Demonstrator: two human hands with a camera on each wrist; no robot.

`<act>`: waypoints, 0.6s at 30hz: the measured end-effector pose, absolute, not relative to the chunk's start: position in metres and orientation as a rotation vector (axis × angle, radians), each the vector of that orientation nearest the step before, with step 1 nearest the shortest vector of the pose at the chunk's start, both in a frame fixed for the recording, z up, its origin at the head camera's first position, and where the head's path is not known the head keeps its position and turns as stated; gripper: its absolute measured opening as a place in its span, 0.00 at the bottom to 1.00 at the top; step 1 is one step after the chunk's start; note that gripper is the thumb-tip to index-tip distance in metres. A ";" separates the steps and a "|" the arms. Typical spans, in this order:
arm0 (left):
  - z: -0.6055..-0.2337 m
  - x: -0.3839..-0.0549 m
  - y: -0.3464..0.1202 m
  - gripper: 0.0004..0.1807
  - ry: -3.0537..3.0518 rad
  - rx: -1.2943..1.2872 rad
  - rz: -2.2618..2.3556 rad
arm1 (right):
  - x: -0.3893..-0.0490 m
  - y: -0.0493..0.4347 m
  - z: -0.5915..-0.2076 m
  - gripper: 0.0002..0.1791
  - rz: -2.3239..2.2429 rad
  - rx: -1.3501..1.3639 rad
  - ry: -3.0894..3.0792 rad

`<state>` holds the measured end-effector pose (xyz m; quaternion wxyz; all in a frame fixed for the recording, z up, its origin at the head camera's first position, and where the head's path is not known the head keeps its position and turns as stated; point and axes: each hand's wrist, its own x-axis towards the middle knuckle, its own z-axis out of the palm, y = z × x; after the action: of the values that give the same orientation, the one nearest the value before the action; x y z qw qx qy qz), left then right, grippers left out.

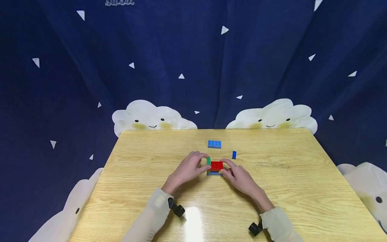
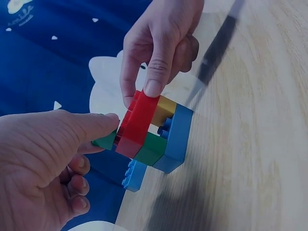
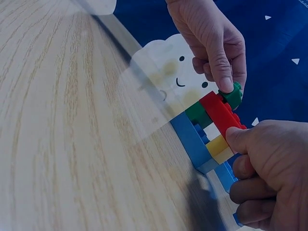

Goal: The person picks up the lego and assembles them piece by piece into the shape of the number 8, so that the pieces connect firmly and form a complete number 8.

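Note:
A small stack of toy building bricks stands on the table in front of both hands. Its base is a blue brick (image 2: 176,142), with a green brick (image 2: 151,149) and a yellow brick (image 2: 164,110) on its two ends. Bridging these is a red brick (image 1: 216,166), leaving a gap below its middle. My left hand (image 1: 189,167) pinches a small green brick (image 1: 208,160) between thumb and forefinger at the red brick's left end, studs up. At the other end, my right hand (image 1: 240,178) grips the red brick between thumb and forefinger.
Behind the stack lies a larger blue brick (image 1: 214,145) with studs up. A small dark blue brick (image 1: 234,155) sits to the right of it. The wooden table (image 1: 145,148) ends at a navy curtain (image 1: 169,50) with white clouds.

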<state>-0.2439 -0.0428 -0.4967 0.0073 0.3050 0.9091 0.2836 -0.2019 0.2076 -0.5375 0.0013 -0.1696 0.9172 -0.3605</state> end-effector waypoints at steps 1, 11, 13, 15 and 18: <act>-0.497 -0.244 -0.043 0.22 2.845 0.956 0.883 | -0.202 0.208 -0.538 0.25 -1.131 -0.533 2.881; -0.492 -0.245 -0.045 0.22 2.862 0.946 0.832 | -0.203 0.207 -0.539 0.23 -1.132 -0.549 2.891; -0.492 -0.245 -0.045 0.22 2.868 0.943 0.828 | -0.203 0.207 -0.540 0.23 -1.130 -0.554 2.891; -0.492 -0.245 -0.045 0.22 2.866 0.948 0.828 | -0.203 0.207 -0.540 0.23 -1.129 -0.552 2.890; -0.492 -0.245 -0.044 0.22 2.856 0.963 0.829 | -0.204 0.207 -0.540 0.23 -1.129 -0.554 2.891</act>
<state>-0.2453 -0.0442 -0.4916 0.0078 0.3079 0.9136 0.2653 -0.2036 0.2070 -0.5399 -0.0056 -0.1756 0.9170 -0.3582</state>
